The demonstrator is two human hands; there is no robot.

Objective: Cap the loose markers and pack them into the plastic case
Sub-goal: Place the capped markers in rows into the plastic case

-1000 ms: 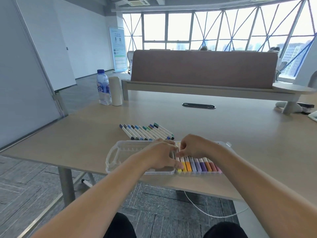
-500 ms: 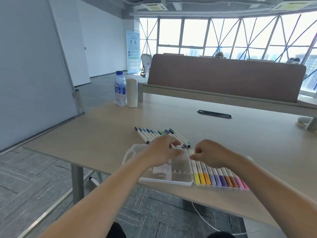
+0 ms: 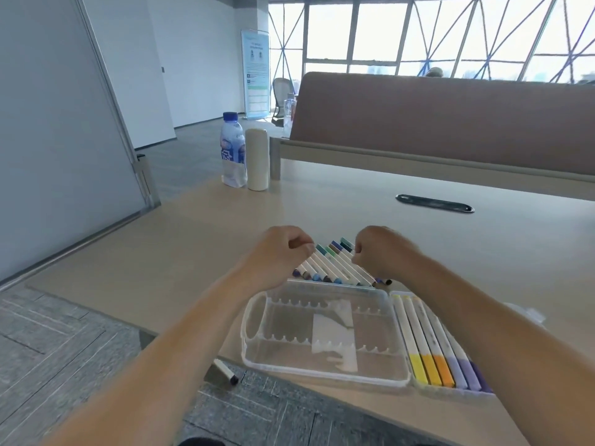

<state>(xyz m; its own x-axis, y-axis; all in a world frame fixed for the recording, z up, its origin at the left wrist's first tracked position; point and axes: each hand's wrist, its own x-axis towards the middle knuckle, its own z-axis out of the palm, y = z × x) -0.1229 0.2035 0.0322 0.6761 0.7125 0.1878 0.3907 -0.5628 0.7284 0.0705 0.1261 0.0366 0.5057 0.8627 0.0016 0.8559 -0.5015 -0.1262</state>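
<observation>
Along the near edge of the table (image 3: 354, 204) the plastic case (image 3: 245, 329) lies open, its left half unfilled. Just beyond it the loose markers (image 3: 335, 265) lie in a row, with the left hand (image 3: 277, 255) and right hand (image 3: 383, 249) curled onto its flanks, seemingly to bunch them.

clear glossy plastic case (image 3: 254, 329), smooth matt wood-look table (image 3: 354, 204), white plastic markers (image 3: 335, 265).

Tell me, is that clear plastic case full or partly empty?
Partly empty. The case shows bare slots in its left half; markers lie only in its right half.
</observation>
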